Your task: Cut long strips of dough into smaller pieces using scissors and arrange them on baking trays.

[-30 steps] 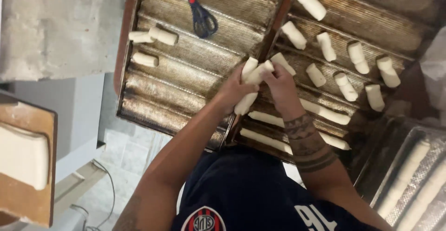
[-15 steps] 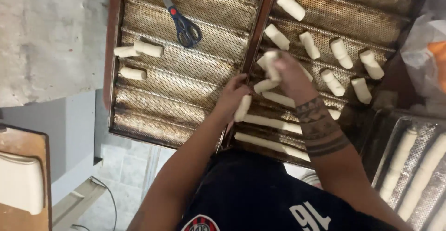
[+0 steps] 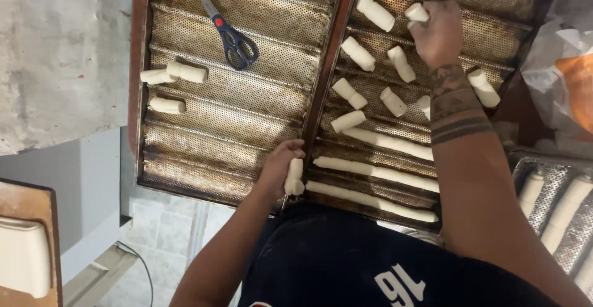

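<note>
My right hand (image 3: 435, 32) reaches to the far part of the right perforated tray (image 3: 494, 10) and is closed on a short piece of white dough (image 3: 417, 12). Several short dough pieces (image 3: 358, 54) lie in that tray's grooves, with long dough rolls (image 3: 370, 168) nearer me. At the near edge, where the two trays meet, my left hand (image 3: 275, 171) grips another short dough piece (image 3: 294, 177). The left tray (image 3: 216, 146) carries three short dough pieces (image 3: 185, 72) at its left side.
Blue-handled scissors (image 3: 230, 35) lie on the left tray's far part. A third tray with long dough rolls (image 3: 556, 202) sits at the right. A crumpled plastic bag (image 3: 565, 54) is at the far right. A grey wall (image 3: 55, 54) and wooden furniture (image 3: 25, 245) stand left.
My right hand has moved from the trays' middle to the far part of the right tray with a dough piece. My left hand has drawn back to the near edge.
</note>
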